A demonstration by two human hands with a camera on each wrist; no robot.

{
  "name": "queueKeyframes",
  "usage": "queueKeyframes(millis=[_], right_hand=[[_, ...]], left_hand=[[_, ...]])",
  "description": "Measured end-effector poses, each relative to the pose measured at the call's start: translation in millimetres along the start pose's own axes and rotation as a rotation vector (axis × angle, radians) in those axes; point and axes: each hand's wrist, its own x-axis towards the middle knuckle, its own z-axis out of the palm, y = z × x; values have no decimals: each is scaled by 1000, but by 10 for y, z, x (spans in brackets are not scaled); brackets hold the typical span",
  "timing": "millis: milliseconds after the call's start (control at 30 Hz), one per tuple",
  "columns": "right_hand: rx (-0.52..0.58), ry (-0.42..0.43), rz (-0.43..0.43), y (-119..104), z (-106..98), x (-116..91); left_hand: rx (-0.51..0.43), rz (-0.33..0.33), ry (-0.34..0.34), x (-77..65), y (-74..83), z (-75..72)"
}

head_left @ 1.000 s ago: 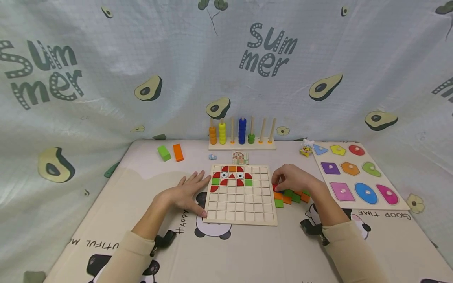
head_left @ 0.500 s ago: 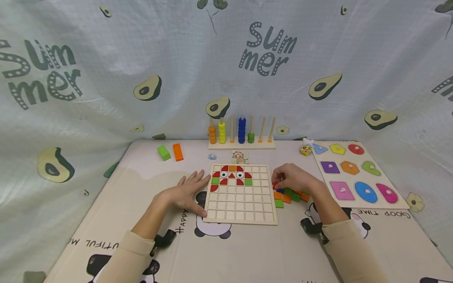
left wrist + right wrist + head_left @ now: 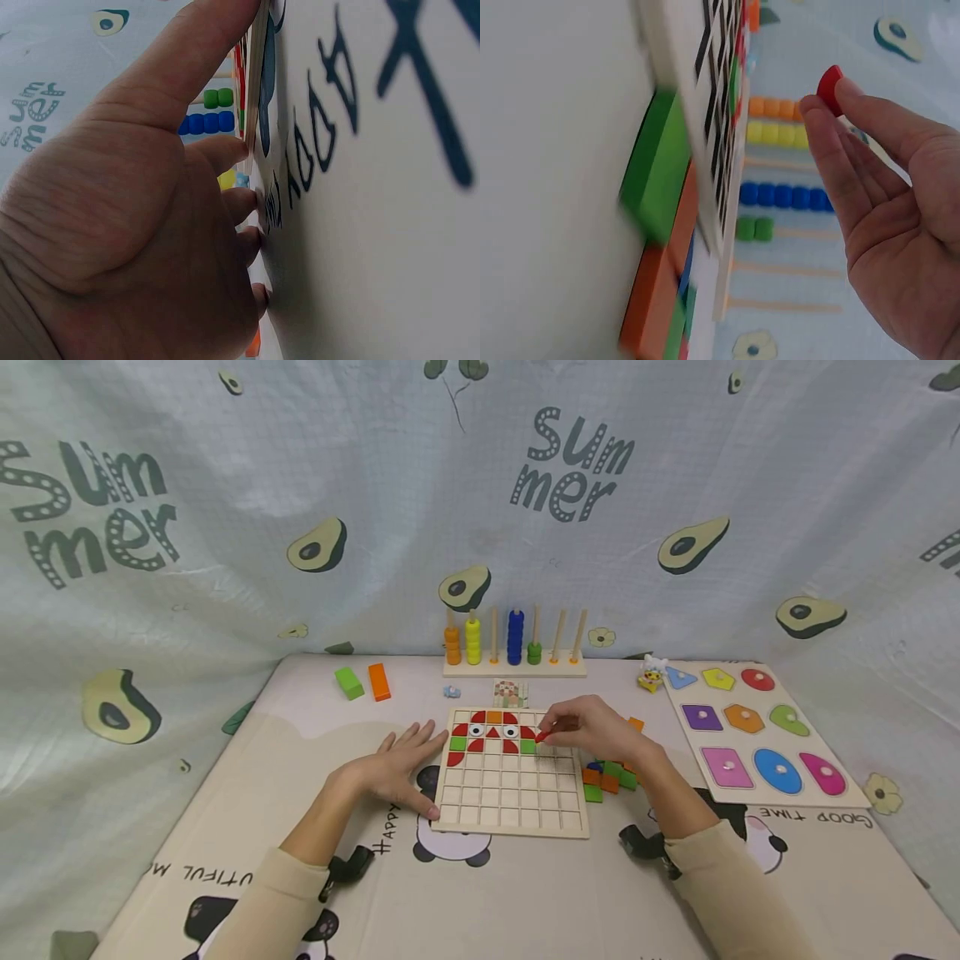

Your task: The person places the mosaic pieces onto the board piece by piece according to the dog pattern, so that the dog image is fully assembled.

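Observation:
A wooden grid board lies on the table, its upper rows partly filled with red, green, orange and eye-patterned tiles. My left hand rests at the board's left edge with fingers spread; in the left wrist view the thumb and a finger touch that edge. Over the board's upper right part, my right hand pinches a small red tile between thumb and fingertips, held above the grid. Loose green, orange and blue tiles lie in a pile beside the board's right edge, partly hidden by the right forearm.
A bead stacker stands behind the board, with a small picture card before it. A shape puzzle board lies at right, near a small figurine. Green and orange blocks sit at back left.
My right hand has moved left from the tile pile to above the board, carrying the red tile. My left hand stays at the board's left edge.

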Motion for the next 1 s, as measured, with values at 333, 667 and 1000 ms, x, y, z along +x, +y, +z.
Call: queueKeyframes(millis=[333,667,1000], right_hand=[[46,-82,-110,-205,345,423],[-82,-107,-194,-209,596,736],[-182,-212,-72,-343,732,850]], left_hand=[[-8,-9,-6,21,-13,11],[-2,0,-8,30,-36,9],[-6,8,-9,10,-27,-10]])
